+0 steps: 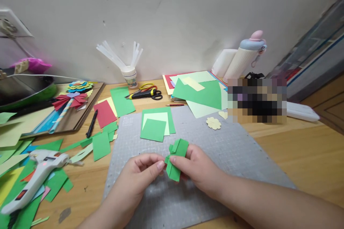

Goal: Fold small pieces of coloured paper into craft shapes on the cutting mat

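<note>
Right fingers pinch folded green paper; left fingers apparently touching it.

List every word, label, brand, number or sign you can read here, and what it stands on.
No text can be read for certain.
Grey cutting mat: small corner print, too faint.
Glue gun: tiny markings, too small.
Wall: a scribble, unreadable.
Folded green paper in the right hand: no writing visible.
</note>
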The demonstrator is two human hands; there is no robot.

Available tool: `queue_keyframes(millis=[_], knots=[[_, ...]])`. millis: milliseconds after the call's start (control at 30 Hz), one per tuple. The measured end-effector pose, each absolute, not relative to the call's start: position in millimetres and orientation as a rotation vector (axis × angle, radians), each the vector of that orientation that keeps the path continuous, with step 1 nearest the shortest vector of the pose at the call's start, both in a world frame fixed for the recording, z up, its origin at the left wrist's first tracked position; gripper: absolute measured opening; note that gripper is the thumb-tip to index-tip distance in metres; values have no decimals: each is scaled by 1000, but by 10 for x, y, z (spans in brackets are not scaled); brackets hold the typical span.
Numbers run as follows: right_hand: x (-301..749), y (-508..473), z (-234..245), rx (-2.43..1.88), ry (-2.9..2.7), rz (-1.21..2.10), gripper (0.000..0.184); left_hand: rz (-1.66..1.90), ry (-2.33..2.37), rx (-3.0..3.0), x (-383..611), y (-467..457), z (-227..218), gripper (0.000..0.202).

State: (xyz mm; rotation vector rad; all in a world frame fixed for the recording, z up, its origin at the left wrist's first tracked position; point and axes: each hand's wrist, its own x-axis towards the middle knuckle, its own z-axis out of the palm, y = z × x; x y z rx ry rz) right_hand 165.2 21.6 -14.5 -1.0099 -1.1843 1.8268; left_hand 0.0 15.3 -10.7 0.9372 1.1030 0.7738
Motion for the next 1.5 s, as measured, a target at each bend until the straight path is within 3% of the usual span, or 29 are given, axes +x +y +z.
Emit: queue_keyframes(millis=[400, 1500], knots=[[1661, 152, -246, -1037, -1285, 1700, 18, 773, 1169, 948, 12, 142, -126, 21], [1657, 133, -178, -979, -1238, 1783, 19, 705, 1076, 949, -6, 142, -148, 28]])
